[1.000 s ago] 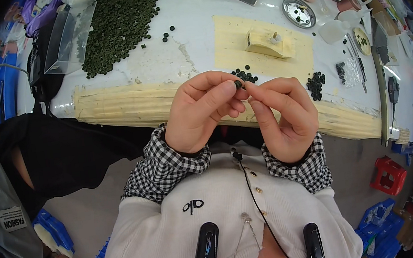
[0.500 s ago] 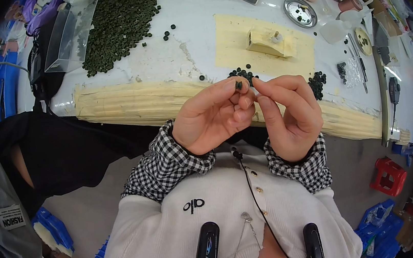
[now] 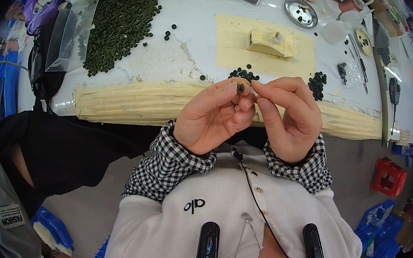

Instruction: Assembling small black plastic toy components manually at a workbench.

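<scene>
My left hand [image 3: 212, 113] pinches a small dark green round part [image 3: 240, 88] between thumb and forefinger, its other fingers curled. Close beside it, my right hand [image 3: 292, 110] is closed in a pinch; whatever its fingertips hold is too small to make out. Both hands are above the table's near edge. Just beyond the fingertips lies a little cluster of dark round parts [image 3: 242, 74], and a second cluster [image 3: 318, 86] rests to the right of my right hand.
A large heap of dark green parts [image 3: 116, 26] lies at the far left beside a clear plastic bin [image 3: 71, 37]. A taped block with a peg [image 3: 272, 43] stands on a yellow sheet [image 3: 226, 34]. Rightward are a round metal dish [image 3: 300, 12] and thin tools [image 3: 358, 61]. Someone's dark-clothed leg [image 3: 75, 150] is at left.
Both hands stay almost in place, with the green part still in my left fingers. The right fingertips have shifted very slightly.
</scene>
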Motion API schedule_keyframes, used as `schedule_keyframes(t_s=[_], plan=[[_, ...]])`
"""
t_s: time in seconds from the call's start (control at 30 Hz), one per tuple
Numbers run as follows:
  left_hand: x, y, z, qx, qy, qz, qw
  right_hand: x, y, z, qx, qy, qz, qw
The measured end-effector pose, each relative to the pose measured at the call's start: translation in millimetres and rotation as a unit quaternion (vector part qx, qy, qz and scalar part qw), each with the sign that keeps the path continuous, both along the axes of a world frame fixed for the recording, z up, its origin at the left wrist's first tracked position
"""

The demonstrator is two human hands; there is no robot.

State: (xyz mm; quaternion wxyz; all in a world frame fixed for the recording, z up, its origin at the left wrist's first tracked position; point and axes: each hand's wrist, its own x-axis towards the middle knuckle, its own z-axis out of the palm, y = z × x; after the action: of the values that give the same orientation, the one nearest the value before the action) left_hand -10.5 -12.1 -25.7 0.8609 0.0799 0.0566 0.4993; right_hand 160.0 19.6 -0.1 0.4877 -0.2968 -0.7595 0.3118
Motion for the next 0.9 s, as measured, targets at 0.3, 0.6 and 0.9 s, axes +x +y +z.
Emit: schedule_keyframes(t_s=[0.3, 0.6, 0.9], plan=[[0.5, 2.0, -1.5, 0.014, 0.024, 0.012, 1.000, -2.1, -0.1, 0.7, 0.025, 0.009, -0.006, 1.000], [0.6, 3.1, 3.7, -0.001, 0.020, 0.014, 1.000, -3.6, 1.0, 1.7, 0.169, -0.052, -0.027, 0.984], [-1.9, 3.1, 2.2, 0.006, 0.022, 0.008, 1.000, -4.1, 2.1, 8.8, 0.224, -0.095, -0.019, 0.970]])
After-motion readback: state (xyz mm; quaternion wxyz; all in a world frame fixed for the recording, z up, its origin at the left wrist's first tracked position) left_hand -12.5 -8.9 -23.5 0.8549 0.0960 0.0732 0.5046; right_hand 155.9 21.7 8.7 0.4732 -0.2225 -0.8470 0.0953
